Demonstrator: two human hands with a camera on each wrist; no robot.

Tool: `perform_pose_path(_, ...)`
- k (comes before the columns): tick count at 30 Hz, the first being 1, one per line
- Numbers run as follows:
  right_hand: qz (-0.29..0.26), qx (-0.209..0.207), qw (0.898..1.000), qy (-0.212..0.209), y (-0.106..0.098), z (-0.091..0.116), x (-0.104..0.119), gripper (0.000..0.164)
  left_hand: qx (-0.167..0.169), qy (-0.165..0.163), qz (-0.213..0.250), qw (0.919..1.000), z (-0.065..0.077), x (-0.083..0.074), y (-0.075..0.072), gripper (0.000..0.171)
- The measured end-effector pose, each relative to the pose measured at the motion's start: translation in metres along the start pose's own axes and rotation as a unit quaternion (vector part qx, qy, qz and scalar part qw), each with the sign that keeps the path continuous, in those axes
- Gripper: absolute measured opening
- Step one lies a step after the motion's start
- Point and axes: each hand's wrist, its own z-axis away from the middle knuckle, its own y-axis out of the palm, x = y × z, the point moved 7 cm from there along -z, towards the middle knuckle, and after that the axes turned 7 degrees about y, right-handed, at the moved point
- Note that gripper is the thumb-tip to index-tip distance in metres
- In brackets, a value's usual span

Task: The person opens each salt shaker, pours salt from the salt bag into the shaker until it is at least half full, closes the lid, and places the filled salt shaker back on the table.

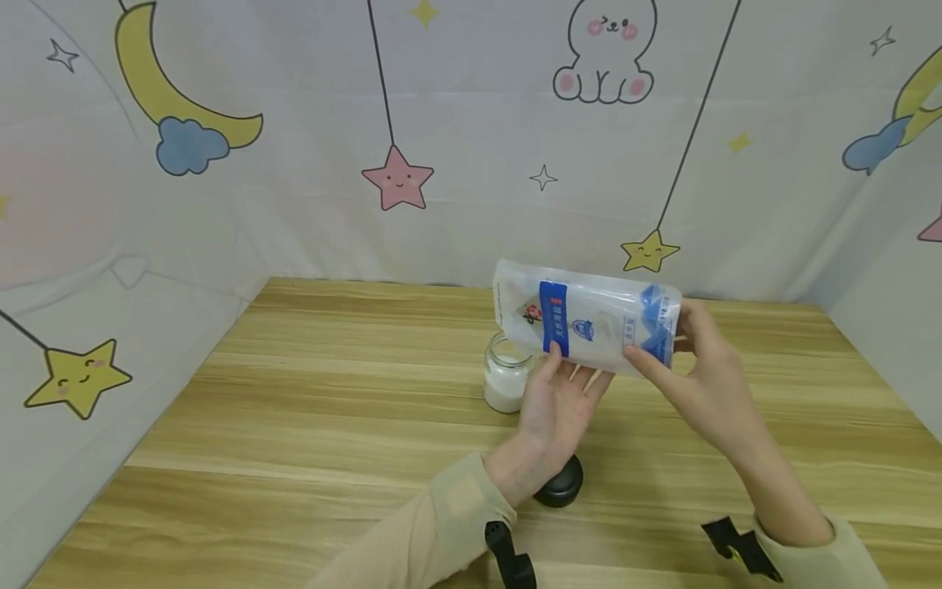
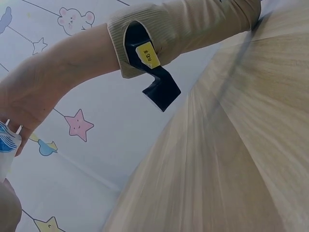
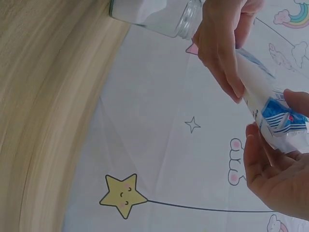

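A white salt bag (image 1: 603, 327) with blue printing lies tilted in the air, held by both hands in the head view. My left hand (image 1: 559, 409) holds it from below, thumb on the front and fingers behind. My right hand (image 1: 710, 393) grips its right end between thumb and fingers. The bag's left end overlaps the mouth of a glass jar (image 1: 505, 391), which stands uncapped with white grains inside. In the right wrist view the bag (image 3: 277, 116) shows between both hands, and the jar (image 3: 154, 17) is partly cut off at the top.
A round black lid (image 1: 562, 484) lies on the wooden table (image 1: 294, 425), partly hidden by my left wrist. A printed cloth backdrop (image 1: 471, 229) with stars and moons stands around the table's back and sides. Black camera mounts (image 1: 511, 556) are strapped at both sleeves.
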Motion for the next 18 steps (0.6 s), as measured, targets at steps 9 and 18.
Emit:
perform_pose_path(9,0.014,-0.003,1.000,0.009,-0.004,-0.001,-0.002,0.059,-0.009,0.006,-0.001,0.9999,-0.002,0.001,-0.002,0.042)
perform_pose_path(18,0.013,-0.012,0.999,0.039,-0.011,-0.002,-0.008,0.039,0.000,0.005,-0.019,0.9998,-0.002,0.002,-0.002,0.042)
